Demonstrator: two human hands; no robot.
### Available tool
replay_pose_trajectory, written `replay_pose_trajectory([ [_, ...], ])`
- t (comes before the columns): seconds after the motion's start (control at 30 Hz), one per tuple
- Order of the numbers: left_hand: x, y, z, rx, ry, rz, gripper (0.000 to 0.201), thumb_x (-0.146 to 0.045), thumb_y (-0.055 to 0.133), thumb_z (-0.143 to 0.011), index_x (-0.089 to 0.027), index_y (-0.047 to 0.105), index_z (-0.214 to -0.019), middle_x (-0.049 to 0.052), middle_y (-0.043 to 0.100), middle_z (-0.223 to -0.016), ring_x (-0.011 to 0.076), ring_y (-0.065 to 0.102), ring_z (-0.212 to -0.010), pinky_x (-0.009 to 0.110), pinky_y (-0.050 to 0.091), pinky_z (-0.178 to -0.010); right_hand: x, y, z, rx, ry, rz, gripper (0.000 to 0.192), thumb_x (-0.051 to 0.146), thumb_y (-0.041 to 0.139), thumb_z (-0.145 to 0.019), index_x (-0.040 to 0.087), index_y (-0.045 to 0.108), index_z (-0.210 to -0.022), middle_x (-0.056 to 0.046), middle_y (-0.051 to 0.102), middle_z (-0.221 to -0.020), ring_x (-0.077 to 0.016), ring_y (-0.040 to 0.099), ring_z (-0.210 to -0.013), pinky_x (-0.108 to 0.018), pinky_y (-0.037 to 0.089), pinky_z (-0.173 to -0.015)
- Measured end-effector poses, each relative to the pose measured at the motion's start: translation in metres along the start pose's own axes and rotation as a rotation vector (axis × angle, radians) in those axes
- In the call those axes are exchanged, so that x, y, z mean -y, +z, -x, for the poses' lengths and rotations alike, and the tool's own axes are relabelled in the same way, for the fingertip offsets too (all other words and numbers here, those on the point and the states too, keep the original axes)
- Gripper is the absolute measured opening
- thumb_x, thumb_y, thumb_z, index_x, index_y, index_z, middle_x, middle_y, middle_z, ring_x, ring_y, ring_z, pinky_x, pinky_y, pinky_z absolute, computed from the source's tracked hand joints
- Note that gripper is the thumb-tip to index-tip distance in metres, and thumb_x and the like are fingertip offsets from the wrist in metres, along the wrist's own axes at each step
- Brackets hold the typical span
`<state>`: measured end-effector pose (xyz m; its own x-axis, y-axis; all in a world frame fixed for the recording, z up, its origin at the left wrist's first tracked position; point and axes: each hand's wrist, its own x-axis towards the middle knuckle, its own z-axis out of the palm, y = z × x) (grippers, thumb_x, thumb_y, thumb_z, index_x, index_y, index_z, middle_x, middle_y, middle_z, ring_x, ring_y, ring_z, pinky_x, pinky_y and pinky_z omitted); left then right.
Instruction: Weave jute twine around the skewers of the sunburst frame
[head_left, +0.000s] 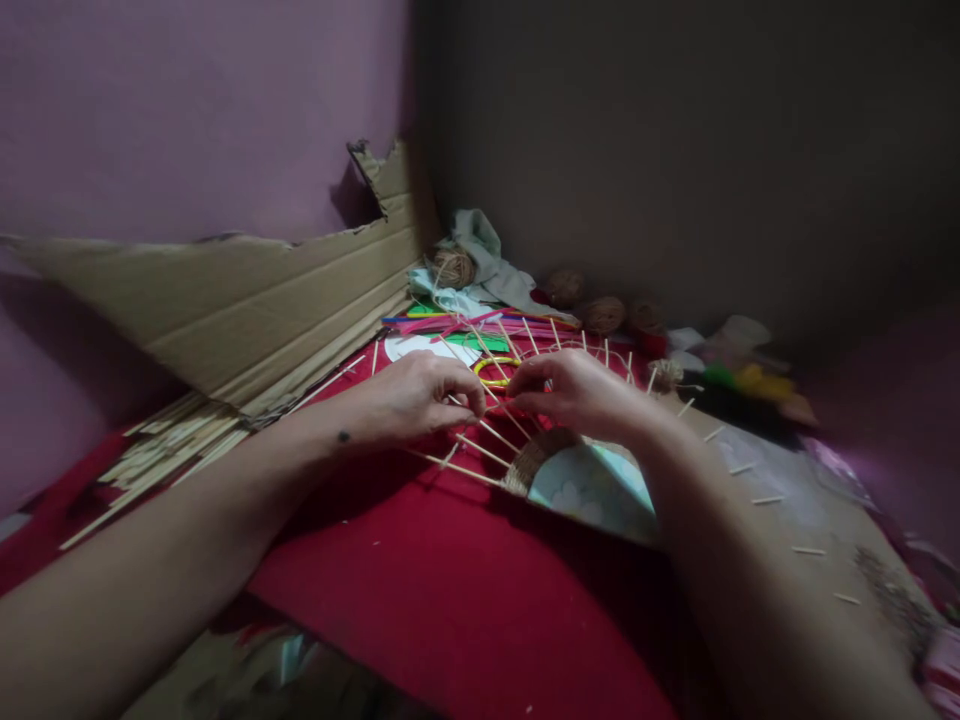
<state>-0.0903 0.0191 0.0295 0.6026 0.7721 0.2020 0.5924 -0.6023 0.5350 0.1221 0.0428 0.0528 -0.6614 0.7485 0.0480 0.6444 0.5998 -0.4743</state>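
Right end of the patterned half-disc [581, 485] hidden behind the right forearm [705, 500]

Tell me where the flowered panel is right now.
In the head view, the flowered panel sits right of centre over the red cloth, below the right hand, with the woven band along its curved edge.

no text, label, brand, number or sign can be read anywhere in view.

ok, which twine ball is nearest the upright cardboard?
The leftmost twine ball, beside the pale cloth; the other balls lie farther right, beyond that cloth.
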Motion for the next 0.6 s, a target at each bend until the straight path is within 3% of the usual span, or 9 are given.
replay_pose_trajectory([
  [0.27,0.002,0.001,0.0,0.047,-0.048,0.026,0.014,-0.024,0.057,-0.077,-0.017,0.069,-0.076,0.002,0.067,-0.075,0.0112,0.057,-0.072,0.023,0.041,-0.067,-0.007,-0.023,0.007,-0.093,0.124,0.115,0.015,0.026,0.061,-0.076,0.016,0.07,-0.07,0.0,0.061,-0.06,-0.0104,0.051,-0.058,-0.025,0.037,-0.054],
  [0.43,0.002,0.002,0.0,0.039,-0.062,0.053,0.013,-0.024,0.058,-0.076,-0.017,0.069,-0.075,0.002,0.068,-0.077,0.0119,0.058,-0.074,0.023,0.042,-0.069,-0.018,-0.049,0.017,-0.141,0.228,0.217,0.015,0.031,0.064,-0.073,0.019,0.07,-0.066,0.001,0.057,-0.053,-0.0097,0.044,-0.049,-0.027,0.033,-0.048],
  [0.6,0.003,0.003,0.0,0.044,-0.063,0.068,0.013,-0.023,0.057,-0.077,-0.017,0.069,-0.076,0.003,0.068,-0.079,0.0124,0.058,-0.075,0.025,0.042,-0.07,-0.01,-0.069,0.014,-0.141,0.28,0.065,0.021,0.039,0.064,-0.074,0.021,0.07,-0.065,0.002,0.047,-0.046,-0.0084,0.036,-0.041,-0.028,0.027,-0.043],
])
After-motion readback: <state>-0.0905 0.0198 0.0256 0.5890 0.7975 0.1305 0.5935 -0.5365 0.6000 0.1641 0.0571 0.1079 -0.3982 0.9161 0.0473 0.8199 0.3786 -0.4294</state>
